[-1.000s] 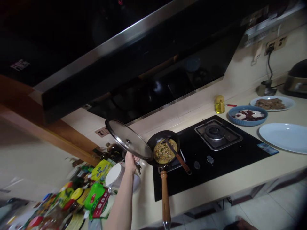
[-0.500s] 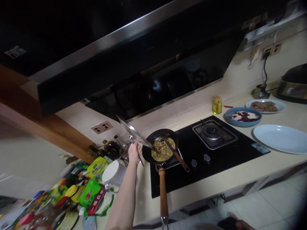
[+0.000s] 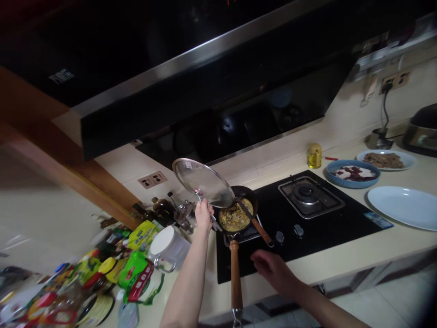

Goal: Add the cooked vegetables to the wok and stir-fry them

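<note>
A kitchen counter seen from above, under a dark range hood point(image 3: 191, 91). The left hand point(image 3: 204, 214) is closed around the knob of a glass lid point(image 3: 204, 182), holding it tilted above the left rim of a black frying pan point(image 3: 239, 213); the lid's lower edge overlaps the pan's rim. The pan sits on the left burner of a black gas hob point(image 3: 307, 228), filled with a yellowish stir-fry, with a spatula point(image 3: 254, 222) resting in it (handle pointing toward the counter's front edge). The pan's long wooden handle point(image 3: 235, 278) juts past the counter edge. The right hand point(image 3: 273, 271) hovers open, fingers loosely spread, over the hob's front edge just right of that handle, touching nothing.

Left of the pan, jars and packets crowd the counter; to the right, the second burner point(image 3: 310, 193) is bare.

Half a second ago the right hand was out of view, and the lid stood steeper, nearly edge-on.
</note>
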A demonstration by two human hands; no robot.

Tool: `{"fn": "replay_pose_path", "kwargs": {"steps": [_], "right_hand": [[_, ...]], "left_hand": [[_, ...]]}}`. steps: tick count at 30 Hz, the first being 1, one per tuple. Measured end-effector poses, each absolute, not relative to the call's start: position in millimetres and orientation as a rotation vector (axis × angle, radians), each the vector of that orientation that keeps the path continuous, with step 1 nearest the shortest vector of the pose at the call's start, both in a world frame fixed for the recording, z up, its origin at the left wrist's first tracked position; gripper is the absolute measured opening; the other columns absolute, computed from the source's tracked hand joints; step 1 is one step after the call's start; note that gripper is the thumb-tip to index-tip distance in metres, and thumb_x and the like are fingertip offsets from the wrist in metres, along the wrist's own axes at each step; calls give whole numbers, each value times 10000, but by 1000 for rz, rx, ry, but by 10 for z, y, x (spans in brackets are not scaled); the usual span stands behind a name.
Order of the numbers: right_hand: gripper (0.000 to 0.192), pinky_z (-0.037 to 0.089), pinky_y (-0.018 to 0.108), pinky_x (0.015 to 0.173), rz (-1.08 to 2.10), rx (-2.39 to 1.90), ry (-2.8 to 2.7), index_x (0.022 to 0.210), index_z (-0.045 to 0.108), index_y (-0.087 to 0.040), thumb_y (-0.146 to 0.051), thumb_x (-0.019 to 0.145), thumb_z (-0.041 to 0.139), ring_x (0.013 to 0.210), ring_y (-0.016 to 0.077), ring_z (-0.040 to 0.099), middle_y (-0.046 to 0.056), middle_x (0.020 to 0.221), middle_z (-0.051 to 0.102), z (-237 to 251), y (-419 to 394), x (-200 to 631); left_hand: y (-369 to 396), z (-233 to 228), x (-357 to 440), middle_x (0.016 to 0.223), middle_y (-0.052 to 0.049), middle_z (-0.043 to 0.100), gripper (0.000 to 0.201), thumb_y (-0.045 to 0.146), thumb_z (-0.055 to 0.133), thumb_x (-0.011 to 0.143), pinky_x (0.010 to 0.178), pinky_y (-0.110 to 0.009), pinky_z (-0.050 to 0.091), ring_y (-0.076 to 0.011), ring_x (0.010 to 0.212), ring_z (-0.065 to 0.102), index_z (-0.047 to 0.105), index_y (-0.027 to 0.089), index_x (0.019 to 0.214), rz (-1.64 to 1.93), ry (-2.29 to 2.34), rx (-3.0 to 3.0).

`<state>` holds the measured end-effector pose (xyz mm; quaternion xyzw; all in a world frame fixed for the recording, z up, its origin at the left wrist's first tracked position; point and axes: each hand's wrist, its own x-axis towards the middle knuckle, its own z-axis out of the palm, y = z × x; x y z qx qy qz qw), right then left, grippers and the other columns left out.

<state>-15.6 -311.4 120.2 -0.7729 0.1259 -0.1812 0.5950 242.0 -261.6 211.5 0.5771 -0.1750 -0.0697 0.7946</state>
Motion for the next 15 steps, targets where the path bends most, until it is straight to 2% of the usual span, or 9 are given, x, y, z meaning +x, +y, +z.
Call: {"fn": "replay_pose_path", "kwargs": {"steps": [5, 10, 12, 15], "right_hand": [[233, 502, 287, 699, -599, -1813, 299, 1009, 606, -171, -270, 846, 473, 735, 166, 613, 53, 834, 649, 1355, -2955, 533], [328, 452, 378, 931, -878, -1907, 340, 1157, 558, -163, -261, 858, 469, 1058, 231, 569, 130, 1130, 612, 1682, -2955, 988], [307, 437, 383, 938, -902, -1964, 374, 1129, 577, -150, -284, 890, 439, 1064, 239, 562, 140, 1106, 620, 1925, -2996, 1136], [285, 444, 386, 878, -736, -2081, 556, 1000, 622, -127, -317, 905, 432, 983, 260, 589, 157, 999, 645, 2232, -3042, 1326]], "left_hand": [[-2638, 2069, 2338, 470, 130, 305, 363, 442, 600, 741, 359, -171, 239, -45, 361, 287, 317, 231, 657, -124, -411, 1287], [-2640, 1967, 2233, 469, 123, 296, 355, 476, 572, 766, 399, -200, 251, -60, 377, 297, 336, 233, 661, -55, -452, 1413], [-2642, 1935, 2186, 476, 103, 343, 322, 424, 597, 762, 436, -218, 272, -74, 417, 329, 379, 224, 635, -3, -456, 1483], [-2665, 1924, 2135, 515, 63, 415, 279, 284, 636, 735, 520, -250, 312, -104, 509, 372, 428, 210, 563, 79, -453, 1570]]}}
